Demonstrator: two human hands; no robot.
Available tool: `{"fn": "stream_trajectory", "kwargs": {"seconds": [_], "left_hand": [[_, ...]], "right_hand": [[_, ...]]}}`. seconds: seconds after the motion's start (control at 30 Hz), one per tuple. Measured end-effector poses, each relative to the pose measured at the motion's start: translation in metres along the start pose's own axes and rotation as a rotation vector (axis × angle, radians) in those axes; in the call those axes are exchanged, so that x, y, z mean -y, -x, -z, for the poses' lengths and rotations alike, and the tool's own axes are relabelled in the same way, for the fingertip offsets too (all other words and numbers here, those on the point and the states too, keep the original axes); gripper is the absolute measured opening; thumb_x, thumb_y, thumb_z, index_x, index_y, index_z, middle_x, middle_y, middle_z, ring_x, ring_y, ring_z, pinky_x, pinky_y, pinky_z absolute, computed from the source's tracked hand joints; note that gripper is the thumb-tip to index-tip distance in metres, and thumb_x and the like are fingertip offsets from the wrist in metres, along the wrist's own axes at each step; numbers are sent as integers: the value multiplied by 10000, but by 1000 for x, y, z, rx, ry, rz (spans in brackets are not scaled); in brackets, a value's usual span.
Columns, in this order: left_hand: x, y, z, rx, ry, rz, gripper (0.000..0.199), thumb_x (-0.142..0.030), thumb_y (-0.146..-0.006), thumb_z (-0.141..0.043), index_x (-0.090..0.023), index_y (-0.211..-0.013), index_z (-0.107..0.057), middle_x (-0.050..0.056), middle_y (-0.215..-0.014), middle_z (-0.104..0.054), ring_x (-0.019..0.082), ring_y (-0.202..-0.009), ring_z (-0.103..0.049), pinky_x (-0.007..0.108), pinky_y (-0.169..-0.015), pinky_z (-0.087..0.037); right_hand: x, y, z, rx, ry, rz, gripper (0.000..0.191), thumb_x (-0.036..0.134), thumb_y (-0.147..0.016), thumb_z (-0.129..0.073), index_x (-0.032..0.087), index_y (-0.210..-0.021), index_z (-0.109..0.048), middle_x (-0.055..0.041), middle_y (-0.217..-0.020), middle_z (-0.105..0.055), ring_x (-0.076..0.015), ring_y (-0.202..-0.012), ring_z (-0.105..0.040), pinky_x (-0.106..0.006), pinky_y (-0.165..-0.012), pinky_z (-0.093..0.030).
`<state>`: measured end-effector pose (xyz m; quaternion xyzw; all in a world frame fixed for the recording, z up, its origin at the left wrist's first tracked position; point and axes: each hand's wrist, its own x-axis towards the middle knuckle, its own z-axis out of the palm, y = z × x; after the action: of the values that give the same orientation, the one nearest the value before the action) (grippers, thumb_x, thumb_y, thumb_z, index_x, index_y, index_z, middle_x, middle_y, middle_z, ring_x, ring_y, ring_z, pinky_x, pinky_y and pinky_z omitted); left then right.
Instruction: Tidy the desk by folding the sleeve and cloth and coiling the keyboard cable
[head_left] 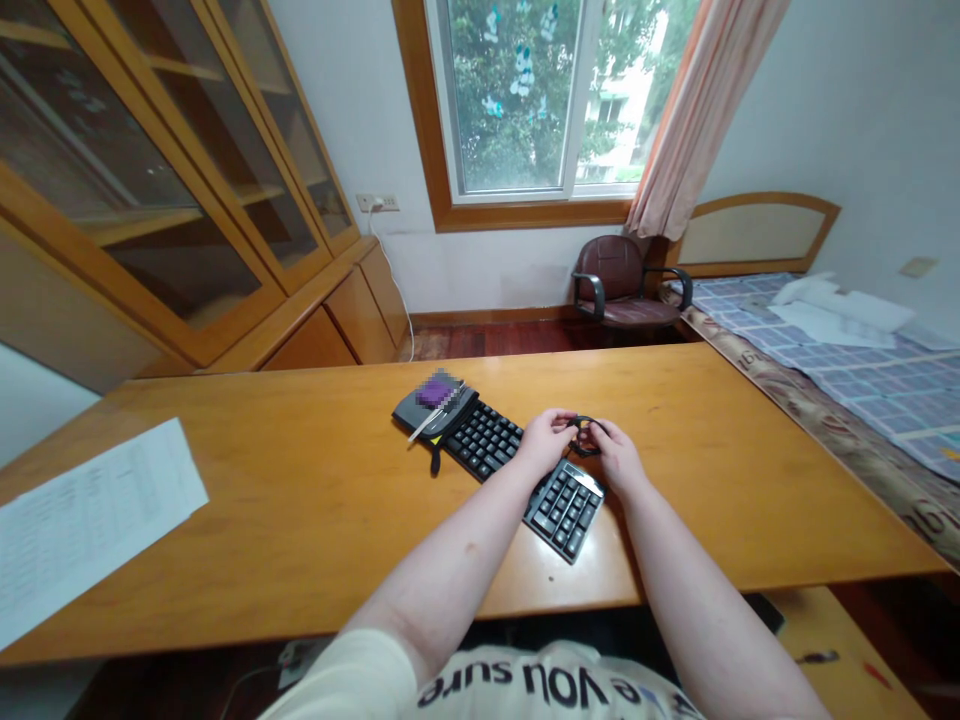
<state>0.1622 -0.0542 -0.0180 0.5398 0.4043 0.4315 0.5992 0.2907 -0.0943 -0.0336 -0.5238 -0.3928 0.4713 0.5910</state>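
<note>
A coiled black cable (587,448) is held between my two hands just above the far edge of a black keyboard's number pad. My left hand (550,440) pinches the coil's left side, and the fingers of my right hand (616,455) close on its right side. Beneath my left wrist the keyboard (484,438) lies slanted on the desk, partly covered by my forearm. On its far left end rests a dark grey pouch (459,408) with a blurred purple patch and thin light sticks or tools on top.
Printed papers (105,525) lie on the left of the wooden desk (300,500). Beyond the desk stand a brown armchair (615,280) and, at the right, a bed (847,350) with papers on it. A glass-fronted cabinet (195,180) lines the left wall.
</note>
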Motion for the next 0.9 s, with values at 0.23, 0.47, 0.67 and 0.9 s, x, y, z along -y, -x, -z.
{"fn": "stream_trajectory", "kwargs": {"seconds": [0.23,0.47,0.67,0.9], "left_hand": [[-4,2,-2,62,80,30,292,-81,-724,-641,-149,-956,-477,10,-803,-609,114,-733,-615,352,-824,-490],[8,3,0,191,-53,-17,425,-15,-610,-692,-165,-936,-465,-31,-761,-578,114,-741,-596,342,-807,-486],[3,7,0,179,-234,-272,406,-71,-726,-611,-180,-1114,-562,69,-1071,-593,171,-1037,-551,367,-967,-413],[-22,16,13,177,-896,-499,297,-211,-826,-561,-270,-1111,-620,55,-1264,-478,201,-1139,-465,385,-1011,-360]], "right_hand": [[1,1,1,21,9,33,362,527,-706,-628,181,-812,-623,-3,-665,-614,-138,-611,-551,-274,-601,-453],[-2,0,-1,-64,-89,-14,354,529,-676,-641,181,-688,-578,1,-627,-582,-135,-602,-528,-263,-575,-429],[1,0,-5,-98,27,55,391,578,-687,-600,191,-679,-545,27,-560,-510,-110,-523,-444,-252,-509,-378],[2,1,-6,-84,57,80,396,596,-717,-553,204,-688,-512,39,-551,-458,-107,-507,-419,-256,-494,-365]]}}
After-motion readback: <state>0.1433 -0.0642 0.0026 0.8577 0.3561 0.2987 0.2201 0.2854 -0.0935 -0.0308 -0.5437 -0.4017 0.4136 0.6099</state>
